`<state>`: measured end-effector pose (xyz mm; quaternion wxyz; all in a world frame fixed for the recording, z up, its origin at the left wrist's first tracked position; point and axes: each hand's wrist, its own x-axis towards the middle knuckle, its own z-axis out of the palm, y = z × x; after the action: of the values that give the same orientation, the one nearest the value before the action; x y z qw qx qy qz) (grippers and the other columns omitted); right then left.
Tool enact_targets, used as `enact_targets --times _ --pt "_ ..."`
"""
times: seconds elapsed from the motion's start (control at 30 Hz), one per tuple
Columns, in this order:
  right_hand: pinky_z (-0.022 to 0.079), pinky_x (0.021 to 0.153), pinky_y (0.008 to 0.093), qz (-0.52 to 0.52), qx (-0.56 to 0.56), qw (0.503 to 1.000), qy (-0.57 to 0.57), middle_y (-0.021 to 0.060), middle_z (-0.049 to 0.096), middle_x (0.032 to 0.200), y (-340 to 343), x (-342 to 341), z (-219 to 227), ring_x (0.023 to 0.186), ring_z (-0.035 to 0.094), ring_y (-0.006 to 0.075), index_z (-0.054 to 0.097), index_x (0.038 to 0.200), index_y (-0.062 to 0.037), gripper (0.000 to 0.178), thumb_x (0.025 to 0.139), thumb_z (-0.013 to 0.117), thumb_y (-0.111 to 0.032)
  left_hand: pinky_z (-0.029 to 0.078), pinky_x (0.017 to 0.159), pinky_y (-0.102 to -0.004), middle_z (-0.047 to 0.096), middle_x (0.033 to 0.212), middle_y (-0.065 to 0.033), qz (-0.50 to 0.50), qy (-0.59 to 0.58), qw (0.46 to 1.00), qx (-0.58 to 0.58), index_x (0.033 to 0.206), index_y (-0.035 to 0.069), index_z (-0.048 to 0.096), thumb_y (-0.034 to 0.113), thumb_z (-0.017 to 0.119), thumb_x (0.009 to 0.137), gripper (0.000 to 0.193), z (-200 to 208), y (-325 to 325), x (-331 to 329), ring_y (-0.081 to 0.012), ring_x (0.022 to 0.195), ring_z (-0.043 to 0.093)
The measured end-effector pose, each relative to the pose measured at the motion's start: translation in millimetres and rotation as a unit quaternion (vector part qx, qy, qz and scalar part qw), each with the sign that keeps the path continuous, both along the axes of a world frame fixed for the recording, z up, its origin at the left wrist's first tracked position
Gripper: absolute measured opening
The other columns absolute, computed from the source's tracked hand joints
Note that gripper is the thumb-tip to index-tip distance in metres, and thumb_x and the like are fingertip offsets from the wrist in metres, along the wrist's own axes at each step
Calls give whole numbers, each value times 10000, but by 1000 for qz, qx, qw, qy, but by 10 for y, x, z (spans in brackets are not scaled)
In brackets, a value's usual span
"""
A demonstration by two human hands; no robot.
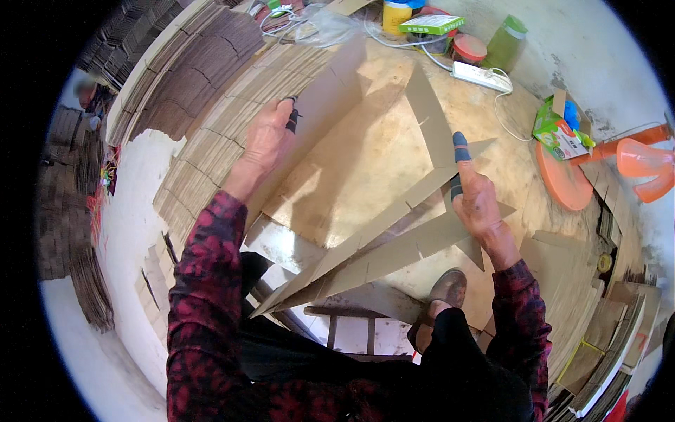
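My left hand (271,133) is closed at the near edge of a long stack of cardboard strips (218,141), pinching the front strip; dark tape wraps its fingers. To the right, my right hand (479,204) grips slotted cardboard strips (394,211) where they cross. Two long strips run from there down to the left and meet near my lap. Shorter strips cross them near the hand, one (429,119) reaching toward the back of the board. Dark coverings wrap the right thumb and forefinger, and its other fingers are mostly hidden.
A wooden board (316,183) lies before me. Behind stand a power strip (481,76), a green-lidded jar (506,43) and a yellow container (396,17). An open box (560,130) and orange plastic pieces (562,179) sit at right. More cardboard (555,274) is stacked at lower right.
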<state>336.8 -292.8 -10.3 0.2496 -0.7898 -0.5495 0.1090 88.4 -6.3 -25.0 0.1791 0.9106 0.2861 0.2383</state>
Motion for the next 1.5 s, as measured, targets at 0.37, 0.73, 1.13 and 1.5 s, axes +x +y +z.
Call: enact_targets --times 0.37,0.73,1.13,1.5 --pt "452 603 483 21 15 1000 -14 239 587 769 -179 47 -45 706 577 428 270 1451 -109 802 716 540 68 448 626 -502 584 724 -227 -100 171 979 -48 892 45 530 2 520 746 152 -94 -699 249 -425 725 591" --pt "459 629 465 36 50 998 19 243 563 810 -116 78 -100 740 577 428 367 1400 -99 769 671 515 97 427 606 -523 564 690 -247 -78 133 988 -18 876 25 482 -42 521 691 201 -123 -772 531 -460 687 564" --pt "487 659 525 40 -110 993 -34 254 615 843 206 -49 -389 789 604 445 460 1195 -44 480 722 508 19 461 684 -507 605 828 -241 -64 151 985 -54 889 18 517 17 539 757 134 -133 -695 834 -432 795 594" --pt "503 802 457 -7 -146 934 -325 169 623 1046 372 1403 133 991 607 355 568 1063 -91 223 862 473 -114 315 1090 -493 454 1306 -238 -271 222 936 19 1143 -2 557 196 663 726 474 423 -1734 -363 -460 1269 369"
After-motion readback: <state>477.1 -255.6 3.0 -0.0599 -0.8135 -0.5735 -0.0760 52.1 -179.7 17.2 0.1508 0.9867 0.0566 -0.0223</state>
